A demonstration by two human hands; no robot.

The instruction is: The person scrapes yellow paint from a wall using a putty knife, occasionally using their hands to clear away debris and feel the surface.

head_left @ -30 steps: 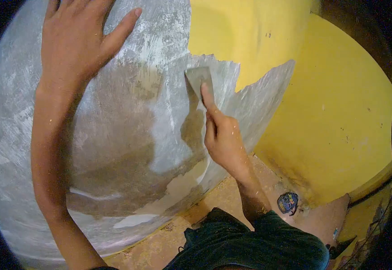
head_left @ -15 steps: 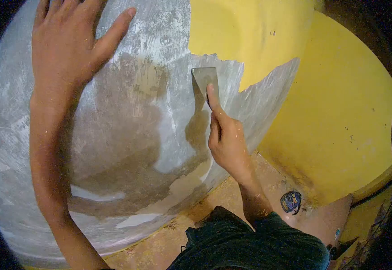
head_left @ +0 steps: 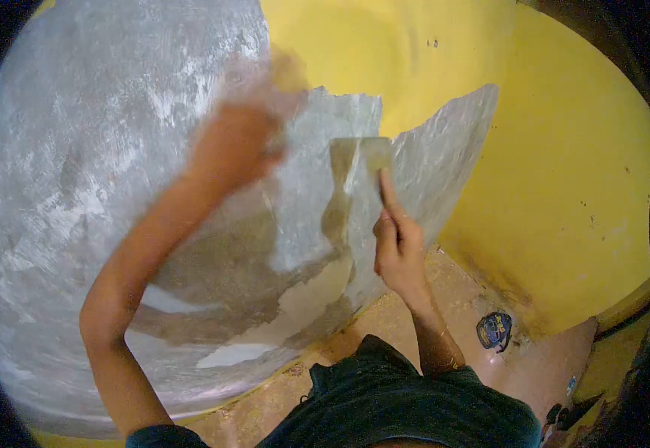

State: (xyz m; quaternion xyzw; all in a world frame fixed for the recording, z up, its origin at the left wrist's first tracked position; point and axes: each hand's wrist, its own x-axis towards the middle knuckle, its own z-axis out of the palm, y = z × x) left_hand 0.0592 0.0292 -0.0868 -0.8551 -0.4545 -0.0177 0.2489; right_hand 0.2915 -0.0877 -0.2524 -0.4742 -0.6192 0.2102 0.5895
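Observation:
My right hand (head_left: 401,254) grips a flat scraper (head_left: 377,153), its index finger stretched along the blade. The blade's wide end is on the bare grey part of a big curved surface (head_left: 101,134), just below the jagged lower edge of the yellow coating (head_left: 340,45). Smeared by motion, my left hand (head_left: 243,134) is over the grey area near the left border of that coating. Its fingers are too blurred to make out. Shadows of the arm and the scraper fall across the grey.
On the right stands a large yellow panel (head_left: 564,187) with dark specks. A small blue-and-black object (head_left: 493,331) lies on the dusty floor (head_left: 455,299) below it. My dark clothing (head_left: 392,403) fills the bottom middle.
My left hand has left its flat, spread position at upper left and swung right toward the yellow coating. My right hand and the scraper have shifted slightly right and down. The view has shifted slightly.

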